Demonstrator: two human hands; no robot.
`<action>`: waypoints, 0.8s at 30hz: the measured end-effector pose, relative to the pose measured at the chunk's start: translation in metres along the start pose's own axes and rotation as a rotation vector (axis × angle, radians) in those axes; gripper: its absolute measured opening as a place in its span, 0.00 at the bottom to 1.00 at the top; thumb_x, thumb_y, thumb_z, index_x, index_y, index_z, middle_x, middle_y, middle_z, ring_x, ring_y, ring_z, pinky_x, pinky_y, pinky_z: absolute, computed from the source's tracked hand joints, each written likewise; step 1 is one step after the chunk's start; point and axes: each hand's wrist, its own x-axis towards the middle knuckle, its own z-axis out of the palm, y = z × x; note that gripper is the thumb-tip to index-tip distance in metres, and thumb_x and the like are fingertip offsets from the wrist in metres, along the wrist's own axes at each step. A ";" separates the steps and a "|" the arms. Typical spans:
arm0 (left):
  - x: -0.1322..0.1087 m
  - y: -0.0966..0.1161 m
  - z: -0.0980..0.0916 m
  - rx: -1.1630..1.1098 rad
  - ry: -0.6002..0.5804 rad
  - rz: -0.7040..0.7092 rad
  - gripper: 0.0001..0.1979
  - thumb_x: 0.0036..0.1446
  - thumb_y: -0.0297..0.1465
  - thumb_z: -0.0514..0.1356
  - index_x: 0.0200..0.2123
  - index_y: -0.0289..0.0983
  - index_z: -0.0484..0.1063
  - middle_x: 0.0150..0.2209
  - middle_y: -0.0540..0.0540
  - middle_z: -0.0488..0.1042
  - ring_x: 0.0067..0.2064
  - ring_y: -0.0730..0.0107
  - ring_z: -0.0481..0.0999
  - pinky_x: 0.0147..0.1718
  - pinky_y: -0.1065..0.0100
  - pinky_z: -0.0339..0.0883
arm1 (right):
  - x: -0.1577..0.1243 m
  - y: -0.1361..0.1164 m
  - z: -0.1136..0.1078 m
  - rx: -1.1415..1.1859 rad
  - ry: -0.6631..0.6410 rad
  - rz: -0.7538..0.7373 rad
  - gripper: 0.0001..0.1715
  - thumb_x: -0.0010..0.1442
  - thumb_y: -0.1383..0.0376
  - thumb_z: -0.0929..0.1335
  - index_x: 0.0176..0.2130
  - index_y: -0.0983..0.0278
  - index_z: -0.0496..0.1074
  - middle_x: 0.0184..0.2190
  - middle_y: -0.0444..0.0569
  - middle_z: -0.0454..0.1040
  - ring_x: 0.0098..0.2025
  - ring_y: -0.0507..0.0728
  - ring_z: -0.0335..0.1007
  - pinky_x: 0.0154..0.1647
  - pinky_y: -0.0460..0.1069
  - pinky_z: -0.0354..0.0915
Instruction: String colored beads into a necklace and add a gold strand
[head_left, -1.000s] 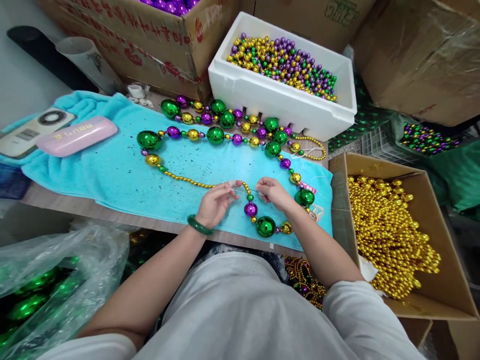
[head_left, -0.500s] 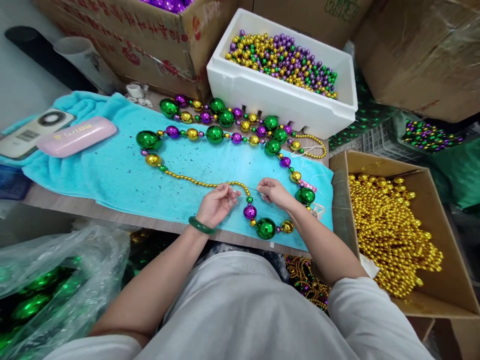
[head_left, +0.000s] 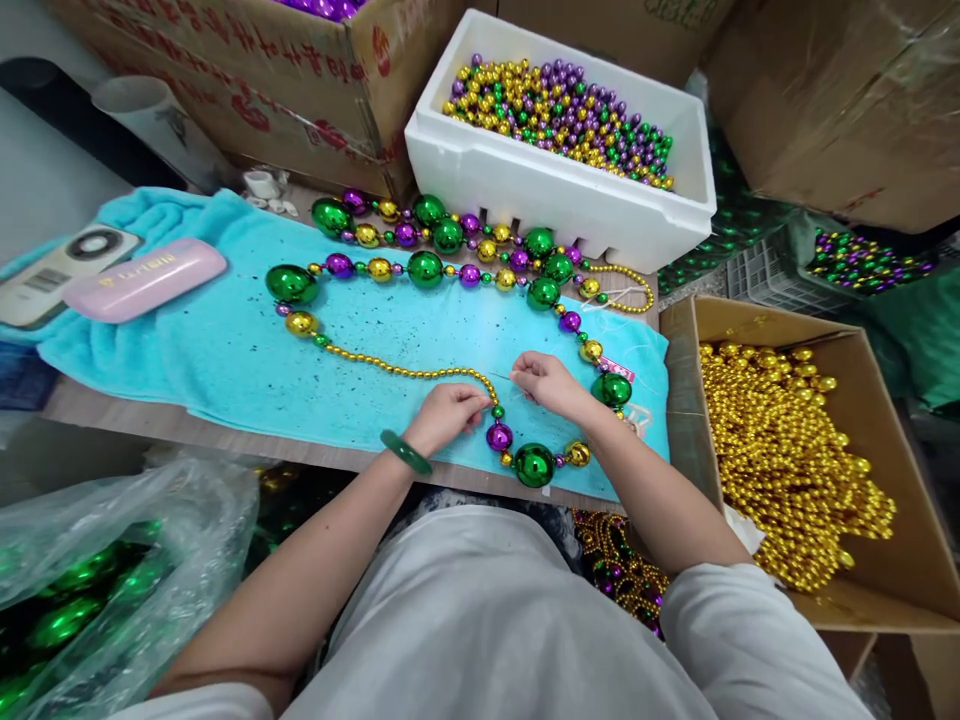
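A necklace of large green, purple and gold beads (head_left: 425,268) lies in a loop on the turquoise towel (head_left: 225,350). Its front stretch is a strand of small gold beads (head_left: 397,370). My left hand (head_left: 448,415), with a green bangle (head_left: 406,452) at the wrist, is closed. Its fingertips pinch at the strand's right end, beside a small green bead (head_left: 498,411) and a purple bead (head_left: 499,437). My right hand (head_left: 546,383) is closed in a pinch on a thin needle (head_left: 500,376) that points left over the strand. Fine thread near the fingers is hard to follow.
Behind the towel stands a white foam box (head_left: 555,205) of loose beads. A cardboard box (head_left: 900,590) of gold strands is at right. A pink case (head_left: 146,280) and a white device (head_left: 64,275) lie at left. More strung beads (head_left: 448,235) border the foam box.
My left hand has shifted slightly down and right, turning palm-down, its fingertips now at the beads by the small green one. My right hand stays nearly in place with the needle.
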 end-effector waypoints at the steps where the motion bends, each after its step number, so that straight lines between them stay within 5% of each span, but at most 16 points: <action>1: 0.001 0.000 0.002 0.081 -0.006 -0.001 0.09 0.47 0.34 0.60 0.21 0.34 0.72 0.15 0.52 0.66 0.17 0.77 0.62 0.19 0.73 0.57 | -0.001 -0.001 0.001 -0.034 0.001 -0.015 0.06 0.53 0.65 0.64 0.26 0.63 0.62 0.15 0.37 0.59 0.18 0.49 0.54 0.22 0.45 0.50; 10: 0.001 0.019 -0.003 0.380 -0.035 0.017 0.12 0.45 0.36 0.60 0.16 0.36 0.69 0.12 0.53 0.63 0.18 0.76 0.60 0.20 0.71 0.54 | -0.020 -0.023 0.008 -0.280 0.121 -0.182 0.06 0.55 0.65 0.63 0.26 0.63 0.62 0.19 0.39 0.61 0.23 0.50 0.55 0.26 0.46 0.51; 17: -0.003 0.013 -0.011 0.168 0.002 -0.020 0.13 0.42 0.40 0.63 0.26 0.35 0.72 0.15 0.55 0.62 0.19 0.76 0.60 0.20 0.71 0.54 | -0.015 -0.017 0.010 -0.071 0.076 -0.162 0.07 0.55 0.62 0.63 0.27 0.62 0.61 0.17 0.38 0.59 0.21 0.50 0.55 0.24 0.46 0.51; 24: -0.002 0.012 -0.009 0.314 -0.114 -0.007 0.14 0.42 0.40 0.62 0.17 0.36 0.67 0.14 0.54 0.59 0.19 0.77 0.57 0.20 0.71 0.48 | -0.015 -0.020 0.016 -0.158 0.098 -0.191 0.06 0.56 0.64 0.62 0.28 0.62 0.61 0.18 0.40 0.61 0.22 0.51 0.57 0.25 0.46 0.53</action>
